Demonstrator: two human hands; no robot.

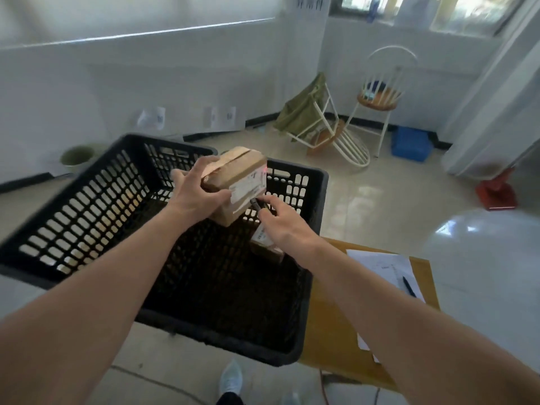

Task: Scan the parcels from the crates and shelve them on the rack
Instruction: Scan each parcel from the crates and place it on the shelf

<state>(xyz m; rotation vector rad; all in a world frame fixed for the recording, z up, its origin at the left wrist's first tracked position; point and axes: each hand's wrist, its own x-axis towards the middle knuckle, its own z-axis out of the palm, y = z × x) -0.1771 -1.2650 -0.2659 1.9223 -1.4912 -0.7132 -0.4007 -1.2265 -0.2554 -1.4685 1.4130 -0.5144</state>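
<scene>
Black perforated plastic fills the space below me: a big rectangular crate (87,217) with slotted walls, its near rim just in front of my 2 bare forearms. To its right stands a yellow wooden table (327,325) carrying white sheets of paper (382,267) and a dark pen (409,286) lying on them. By my feet I see a pale grey shoe (230,378) on the tiled floor.

Inside the crate, near its right wall, a small brown cardboard parcel with a white label (264,241) lies on the floor of the crate, partly hidden by my right hand (285,223). That hand curls round a slim dark handheld scanner (257,205), pinched between thumb and fingers, its tip pointing up at the box above it.

My left hand (194,190) clasps a brown taped cardboard parcel (236,182) from the left side, thumb on the near face and fingers wrapped over the top. I hold it tilted in the air above the crate, its white shipping label facing the scanner, with a small red dot of light near the label's upper edge.

Further off, 1 white wire chair with a wooden seat (380,97) stands upright, another white chair (327,133) lies tipped over beside it under green cloth, and a blue plastic bin (409,143) sits by the wall.
</scene>
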